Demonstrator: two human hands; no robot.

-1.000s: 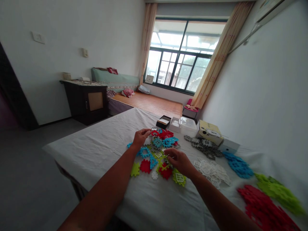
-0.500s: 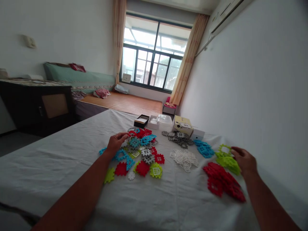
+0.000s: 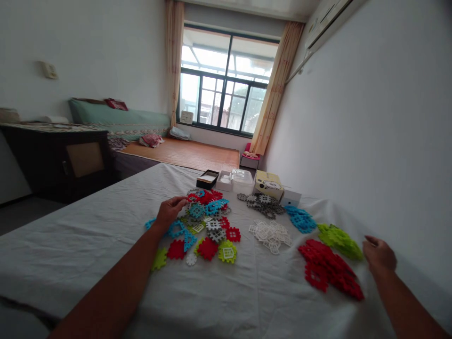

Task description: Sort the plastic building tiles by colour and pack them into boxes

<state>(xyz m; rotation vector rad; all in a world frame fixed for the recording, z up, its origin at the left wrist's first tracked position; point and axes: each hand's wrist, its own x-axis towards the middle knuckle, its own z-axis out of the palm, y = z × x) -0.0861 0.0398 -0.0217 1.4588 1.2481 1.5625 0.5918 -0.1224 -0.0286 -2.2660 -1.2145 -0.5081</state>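
Beside right hand [image 3: 379, 255], green pieces [image 3: 339, 238]

A lived-in bedroom at home: a low bed [image 3: 183, 153] with a green headboard under the curtained window [image 3: 226, 101], a dark cabinet [image 3: 56, 155] beside it, an air conditioner [image 3: 330, 21] high on the wall.

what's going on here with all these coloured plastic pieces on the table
A person is working over a cloth-covered table strewn with flat interlocking plastic tiles. The left hand rests on the far edge of a mixed-colour pile; whether it grips a piece is unclear. The right hand hovers beside the green pile, with nothing visible in it. Separate grey, blue, white and red piles lie between.
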